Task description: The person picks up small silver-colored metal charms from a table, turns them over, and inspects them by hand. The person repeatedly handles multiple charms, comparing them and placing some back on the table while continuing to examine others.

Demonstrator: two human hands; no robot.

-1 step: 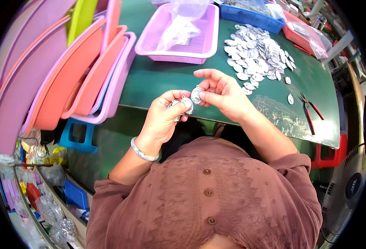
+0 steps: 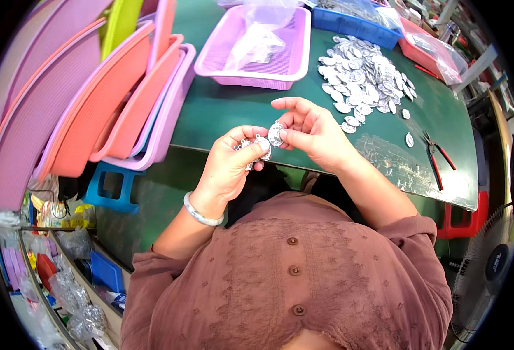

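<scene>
My left hand (image 2: 225,166) is closed around several silver oval medals (image 2: 263,149), fanned out with their small loops upward. The thumb presses on the front one. Just to the right, my right hand (image 2: 322,139) pinches a single oval medal (image 2: 275,134) between thumb and index finger, its other fingers curled loosely. Both hands are held close together over the table's near edge. A heap of similar silver medals (image 2: 359,79) lies beyond my right hand. One loose medal (image 2: 409,139) lies apart, beside red-handled pliers (image 2: 435,154).
A pink-purple basket (image 2: 251,80) holding a clear plastic bag stands at the back of the green table (image 2: 303,93). Stacked coloured baskets (image 2: 102,111) rise at the left. A blue bin (image 2: 356,26) and a pink bin (image 2: 423,55) are far right; a fan (image 2: 490,262) stands near right.
The table and the things on it sit slightly farther right in the picture. My hands and the medals in them have not visibly moved.
</scene>
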